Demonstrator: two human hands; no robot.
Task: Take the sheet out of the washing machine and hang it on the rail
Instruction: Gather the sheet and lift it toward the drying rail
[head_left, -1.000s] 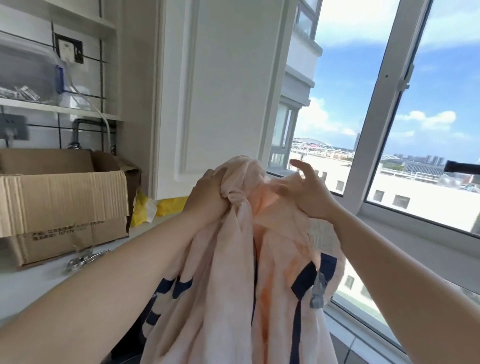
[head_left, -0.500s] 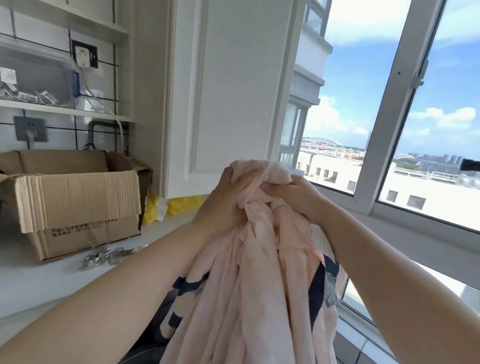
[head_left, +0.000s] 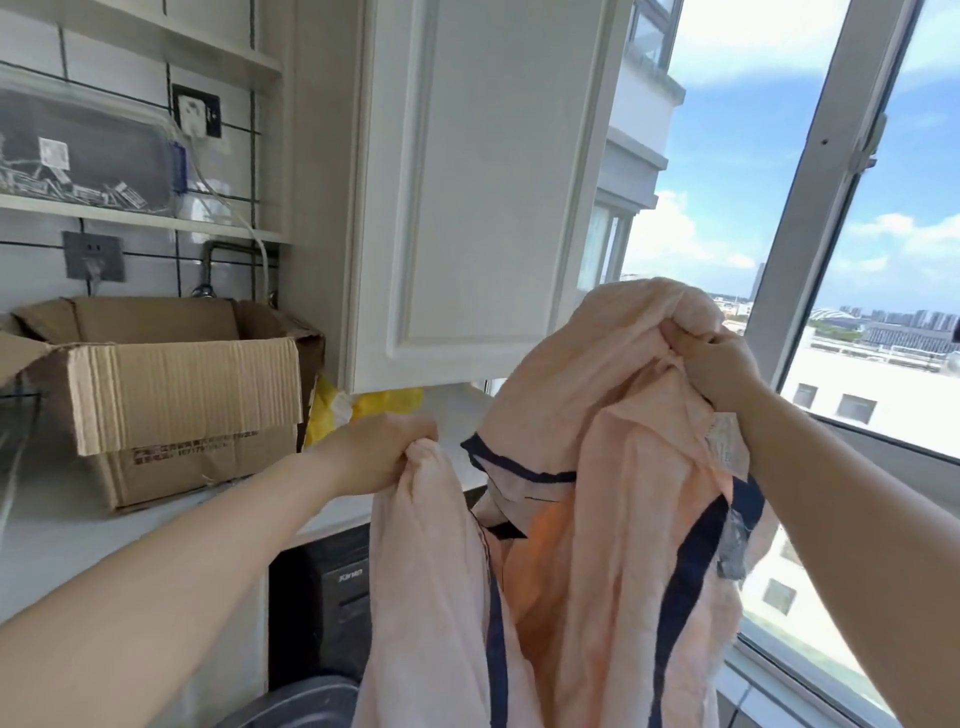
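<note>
Sheet (head_left: 597, 519) is hanging between both hands above the washing machine (head_left: 322, 597); left hand (head_left: 379, 452) is gripping one bunch, right hand (head_left: 711, 358) is gripping another, higher.

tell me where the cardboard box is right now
In the head view the cardboard box sits at the left on the white countertop, below the wall shelf and left of the white cabinet door.
</note>
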